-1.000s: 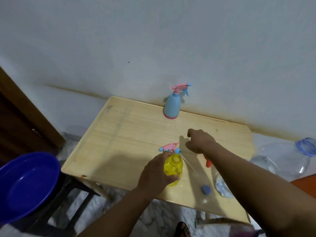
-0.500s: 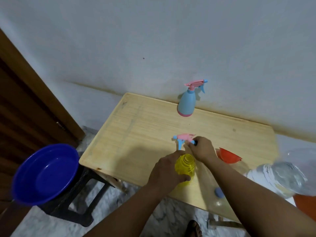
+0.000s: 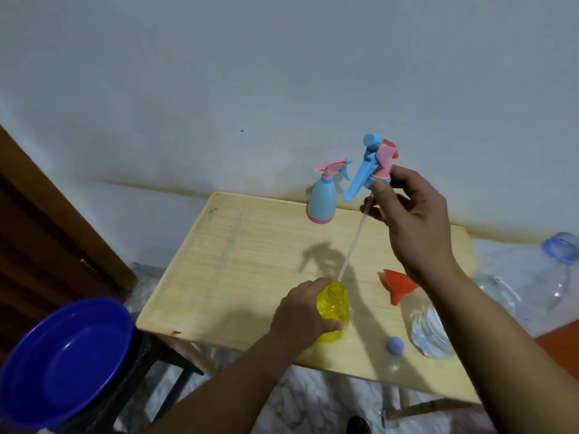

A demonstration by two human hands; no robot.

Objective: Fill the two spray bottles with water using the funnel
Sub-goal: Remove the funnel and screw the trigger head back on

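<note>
My left hand grips the yellow spray bottle, which stands open-necked near the front edge of the wooden table. My right hand pinches the pink-and-blue spray head high above it; its clear dip tube slants down with the tip at the bottle's mouth. A light-blue spray bottle with its head on stands at the back by the wall. The red funnel lies on its side to the right, partly behind my right wrist.
A clear water bottle lies on the table's right front, with a small blue cap beside it. A large clear jug sits off the right edge. A blue basin rests on a dark stool at lower left.
My right hand has lifted the spray head off the yellow bottle and raised it, drawing the dip tube almost out. The left hand keeps holding the bottle. The camera has shifted.
</note>
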